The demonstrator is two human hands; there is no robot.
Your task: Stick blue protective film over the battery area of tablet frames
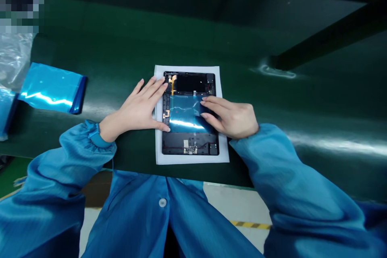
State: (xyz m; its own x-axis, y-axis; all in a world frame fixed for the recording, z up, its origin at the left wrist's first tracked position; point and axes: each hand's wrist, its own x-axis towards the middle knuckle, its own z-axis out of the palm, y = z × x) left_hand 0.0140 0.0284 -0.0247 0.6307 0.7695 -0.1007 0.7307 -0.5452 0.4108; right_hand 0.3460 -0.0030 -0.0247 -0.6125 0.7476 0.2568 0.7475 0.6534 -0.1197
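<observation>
An opened tablet [189,141] lies on a white sheet [223,153] in front of me, its inner boards, orange flex cables and small connectors exposed. A shiny blue film-covered panel [184,113] spans its middle; I cannot tell whether a battery is under the film. My left hand [140,107] is open, fingers spread, with fingertips and thumb touching the tablet's left edge. On the other side, my right hand [231,117] rests its fingertips on the right part of the blue panel. Its fingers are slightly bent, the thumb apart from them.
To the left on the green table [121,48] lies a stack of blue film sheets [51,88]. Clear plastic bags [15,56] are at the far left. A dark post [320,36] rises at the back right. The table's front edge runs close to my body.
</observation>
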